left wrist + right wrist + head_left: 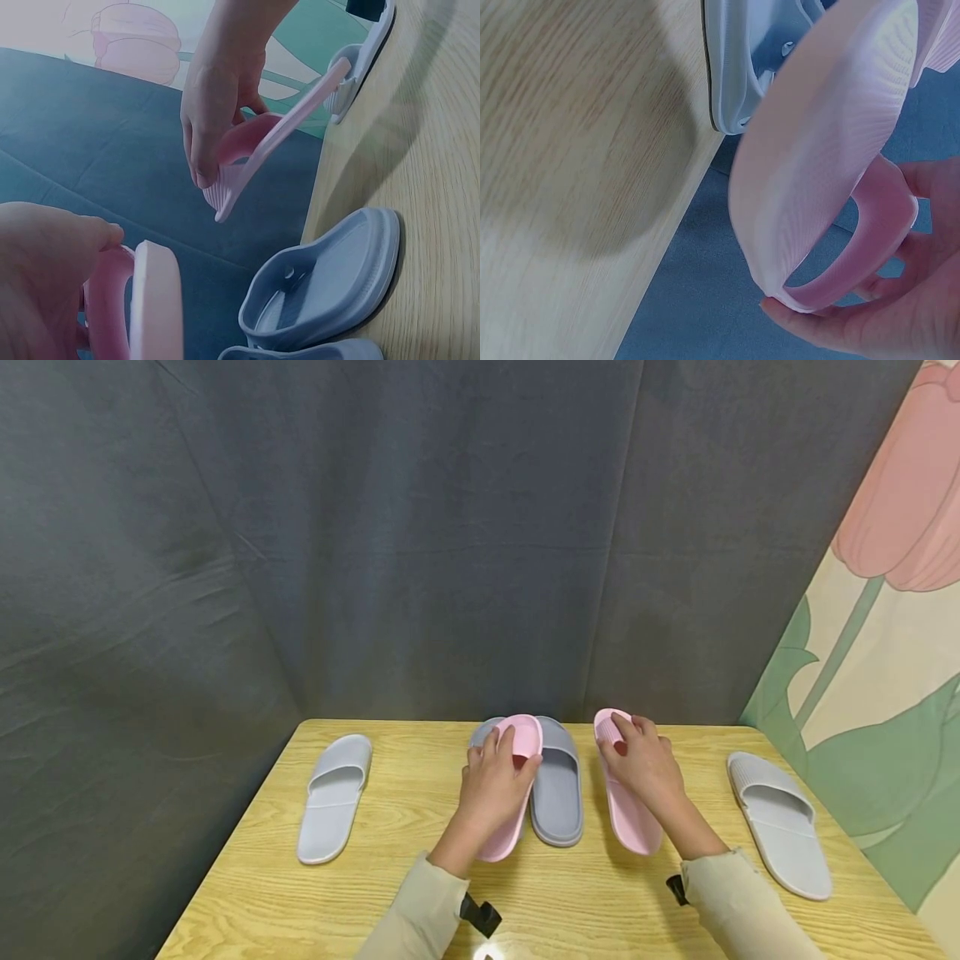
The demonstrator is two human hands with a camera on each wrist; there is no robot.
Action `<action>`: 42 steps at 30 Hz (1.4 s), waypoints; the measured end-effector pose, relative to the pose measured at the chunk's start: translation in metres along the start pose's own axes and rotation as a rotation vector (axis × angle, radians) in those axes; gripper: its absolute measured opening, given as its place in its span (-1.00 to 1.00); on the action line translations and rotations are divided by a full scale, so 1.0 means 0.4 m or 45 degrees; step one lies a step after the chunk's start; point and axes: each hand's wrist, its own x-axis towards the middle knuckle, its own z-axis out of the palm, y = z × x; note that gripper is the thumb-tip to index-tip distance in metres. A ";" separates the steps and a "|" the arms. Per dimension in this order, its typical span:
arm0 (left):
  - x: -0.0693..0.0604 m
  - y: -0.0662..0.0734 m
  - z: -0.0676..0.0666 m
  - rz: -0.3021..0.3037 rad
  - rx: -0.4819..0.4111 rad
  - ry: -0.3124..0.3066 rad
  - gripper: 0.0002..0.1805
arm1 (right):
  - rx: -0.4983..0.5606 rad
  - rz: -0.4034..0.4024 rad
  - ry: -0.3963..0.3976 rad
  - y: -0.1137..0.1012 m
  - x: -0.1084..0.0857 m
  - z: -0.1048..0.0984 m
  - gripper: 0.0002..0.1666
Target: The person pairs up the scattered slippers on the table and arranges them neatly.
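My left hand point(495, 783) grips a pink slipper point(528, 735) by its strap, with fingers over the top. This slipper is off the table and partly covers one of two blue-grey slippers, the left one point(482, 728). Its neighbour, the right blue-grey slipper point(557, 802), lies flat beside it. To the right, my right hand point(647, 767) holds a second pink slipper point(633, 822) by the strap. In the left wrist view that second slipper point(274, 139) hangs tilted above the tabletop. The right wrist view shows fingers and thumb around its strap point(877, 232).
A light grey slipper point(328, 818) lies on the left of the wooden table point(405, 827), and another light grey slipper point(793, 850) lies near its right edge. A dark curtain point(450, 568) hangs behind the table. A flower-patterned wall point(885, 693) borders the right side.
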 end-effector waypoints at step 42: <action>0.009 0.075 0.030 -0.006 -0.032 -0.019 -0.24 | 0.004 0.004 -0.004 0.008 -0.003 -0.007 -0.25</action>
